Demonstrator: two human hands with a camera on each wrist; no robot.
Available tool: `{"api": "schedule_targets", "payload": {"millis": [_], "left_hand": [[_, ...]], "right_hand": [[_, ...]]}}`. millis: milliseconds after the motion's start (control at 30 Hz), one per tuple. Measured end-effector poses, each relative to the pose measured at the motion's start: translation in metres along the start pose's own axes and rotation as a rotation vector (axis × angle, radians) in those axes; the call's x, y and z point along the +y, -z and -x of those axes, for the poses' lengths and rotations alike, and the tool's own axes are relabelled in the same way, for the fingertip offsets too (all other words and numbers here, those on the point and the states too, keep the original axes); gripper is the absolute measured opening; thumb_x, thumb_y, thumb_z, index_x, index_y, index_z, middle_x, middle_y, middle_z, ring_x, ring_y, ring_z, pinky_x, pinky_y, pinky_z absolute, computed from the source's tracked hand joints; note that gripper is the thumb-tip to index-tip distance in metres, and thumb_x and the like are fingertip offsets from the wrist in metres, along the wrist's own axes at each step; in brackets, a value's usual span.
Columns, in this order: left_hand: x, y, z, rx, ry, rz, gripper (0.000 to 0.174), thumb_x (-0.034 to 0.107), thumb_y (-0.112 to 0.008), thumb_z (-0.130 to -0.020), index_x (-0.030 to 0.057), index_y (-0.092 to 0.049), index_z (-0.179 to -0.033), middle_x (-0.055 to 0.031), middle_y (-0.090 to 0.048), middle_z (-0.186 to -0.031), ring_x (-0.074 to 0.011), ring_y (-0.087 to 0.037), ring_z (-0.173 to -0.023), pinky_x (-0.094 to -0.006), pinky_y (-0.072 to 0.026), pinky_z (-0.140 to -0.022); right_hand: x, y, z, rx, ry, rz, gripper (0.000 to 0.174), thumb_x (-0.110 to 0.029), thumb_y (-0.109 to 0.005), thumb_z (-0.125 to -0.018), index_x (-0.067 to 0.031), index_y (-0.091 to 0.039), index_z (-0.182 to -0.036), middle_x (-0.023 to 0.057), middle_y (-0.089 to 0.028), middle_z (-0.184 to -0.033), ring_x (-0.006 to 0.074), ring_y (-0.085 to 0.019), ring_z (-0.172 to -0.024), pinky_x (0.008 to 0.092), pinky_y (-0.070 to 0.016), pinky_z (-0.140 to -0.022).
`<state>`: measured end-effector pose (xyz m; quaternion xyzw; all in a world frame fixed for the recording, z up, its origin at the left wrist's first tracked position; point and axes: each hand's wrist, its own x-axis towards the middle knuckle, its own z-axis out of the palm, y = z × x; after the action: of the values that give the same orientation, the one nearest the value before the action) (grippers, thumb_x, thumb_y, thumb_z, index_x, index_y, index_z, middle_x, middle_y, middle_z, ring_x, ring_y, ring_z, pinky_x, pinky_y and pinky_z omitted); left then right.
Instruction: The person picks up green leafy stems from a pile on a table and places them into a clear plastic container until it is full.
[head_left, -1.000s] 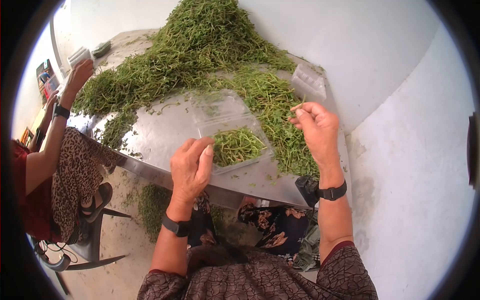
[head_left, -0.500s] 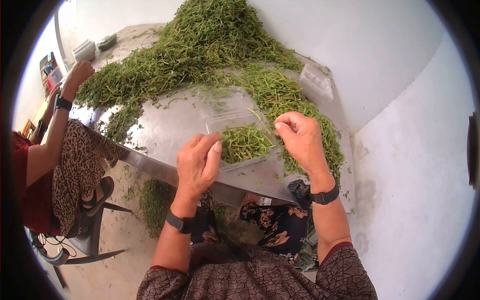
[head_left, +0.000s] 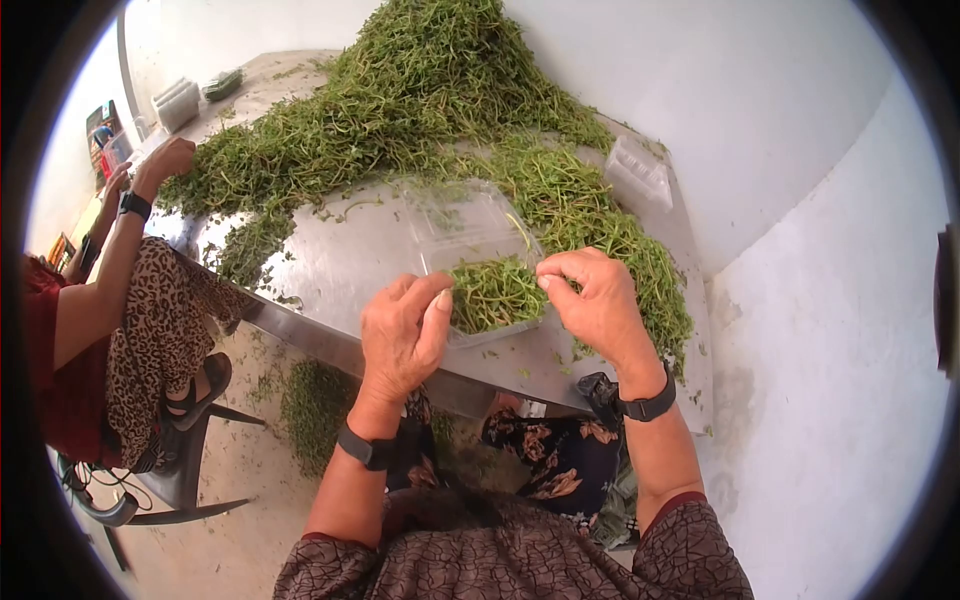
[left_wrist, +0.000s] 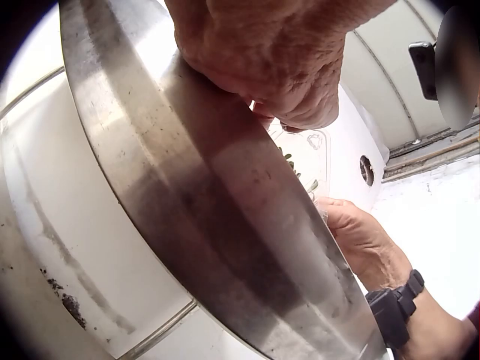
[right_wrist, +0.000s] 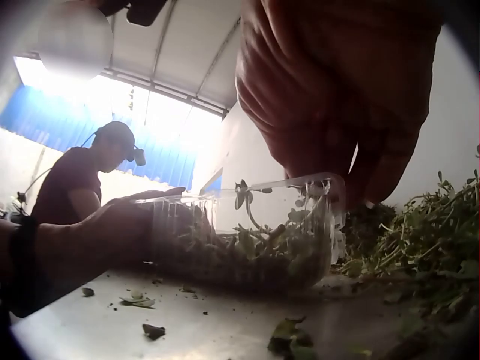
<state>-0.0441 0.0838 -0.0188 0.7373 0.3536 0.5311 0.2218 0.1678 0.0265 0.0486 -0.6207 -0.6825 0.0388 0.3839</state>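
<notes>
A clear plastic clamshell container [head_left: 490,331] stands on the metal table with green leafy stems [head_left: 495,295] in its base and its lid folded back. My left hand [head_left: 405,325] holds the container's left side between thumb and fingers; in the right wrist view that hand lies along the container wall. At the right rim, my right hand [head_left: 595,300] pinches the edge with thumb and forefinger, its fingertips partly hidden behind the corner in the right wrist view. A pale stem [head_left: 519,230] lies by the lid's right edge, beyond the right hand.
A tall heap of green stems [head_left: 430,80] fills the table's back, and a looser pile [head_left: 580,200] runs down the right. Stacked clear containers [head_left: 640,172] stand at the right edge beside the wall. Another person [head_left: 90,320] sits at the left near more containers [head_left: 177,105].
My right hand has come left and down from above the right pile, where it pinched a small sprig, to the container's right rim. The left hand stays at the left side.
</notes>
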Motion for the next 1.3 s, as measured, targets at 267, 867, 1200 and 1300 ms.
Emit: {"api": "schedule_targets", "payload": {"millis": [267, 867, 1200, 1300], "left_hand": [[0.001, 0.0, -0.001, -0.002, -0.004, 0.014, 0.015, 0.015, -0.06, -0.088, 0.008, -0.069, -0.097, -0.0116, -0.057, -0.069, -0.0316, -0.058, -0.064, -0.0397, -0.0448, -0.059], [0.0, 0.004, 0.001, -0.053, 0.003, 0.085, 0.028, 0.019, -0.053, -0.095, 0.0009, -0.068, -0.11, -0.0133, -0.062, -0.079, -0.0251, -0.059, -0.068, -0.0361, -0.0461, -0.063], [0.043, 0.01, -0.015, -0.121, -0.376, -0.201, 0.032, 0.025, -0.058, -0.092, -0.0009, -0.067, -0.108, -0.014, -0.064, -0.108, -0.0342, -0.059, -0.098, -0.0428, -0.0432, -0.091], [0.052, 0.001, -0.021, -0.237, -0.423, -0.289, 0.033, 0.026, -0.057, -0.093, -0.0005, -0.066, -0.111, -0.015, -0.064, -0.11, -0.0354, -0.058, -0.102, -0.0442, -0.0434, -0.092]], "right_hand": [[-0.002, 0.005, 0.002, -0.199, 0.221, 0.173, 0.01, -0.008, -0.068, -0.082, -0.0024, -0.072, -0.088, 0.0108, -0.072, -0.093, 0.0276, -0.063, -0.103, 0.0397, -0.0493, -0.09], [-0.005, -0.011, 0.07, 0.202, 0.057, -0.16, 0.037, -0.012, -0.067, -0.089, 0.0034, -0.06, -0.122, 0.0224, -0.062, -0.126, 0.0383, -0.058, -0.118, 0.0426, -0.0472, -0.1], [0.008, -0.028, 0.095, 0.241, -0.044, -0.254, 0.043, -0.013, -0.066, -0.09, 0.0005, -0.057, -0.13, 0.0218, -0.065, -0.119, 0.0369, -0.062, -0.11, 0.0421, -0.0502, -0.093], [0.009, -0.029, 0.095, 0.249, -0.042, -0.266, 0.044, -0.012, -0.068, -0.088, 0.0006, -0.057, -0.13, 0.0213, -0.066, -0.117, 0.0365, -0.062, -0.108, 0.0421, -0.0506, -0.091]]}}
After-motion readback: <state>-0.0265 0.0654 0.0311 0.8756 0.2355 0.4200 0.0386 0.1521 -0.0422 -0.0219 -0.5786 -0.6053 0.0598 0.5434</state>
